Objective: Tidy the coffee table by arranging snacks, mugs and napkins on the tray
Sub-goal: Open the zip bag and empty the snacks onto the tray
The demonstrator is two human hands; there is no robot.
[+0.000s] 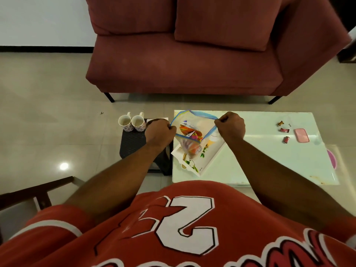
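A clear zip bag [192, 128] with a blue rim hangs open above the white flowered tray [194, 166]. Orange and red snack packets lie inside it. My left hand [159, 132] pinches the bag's left rim and my right hand [230, 126] pinches its right rim, pulling the mouth wide. The tray lies skewed on the white coffee table [269, 160], partly hidden by the bag. Two white patterned mugs [132, 122] stand side by side on a small dark stool [133, 143] left of the table. A white napkin edge [159, 119] peeks out behind my left hand.
Small wrapped sweets [284, 130] and a pink phone-like case [301, 135] lie at the table's right. A pink round object [332, 158] sits under the glass edge. A red sofa [192, 54] stands beyond the table. A dark wooden chair frame [38, 191] is at the lower left.
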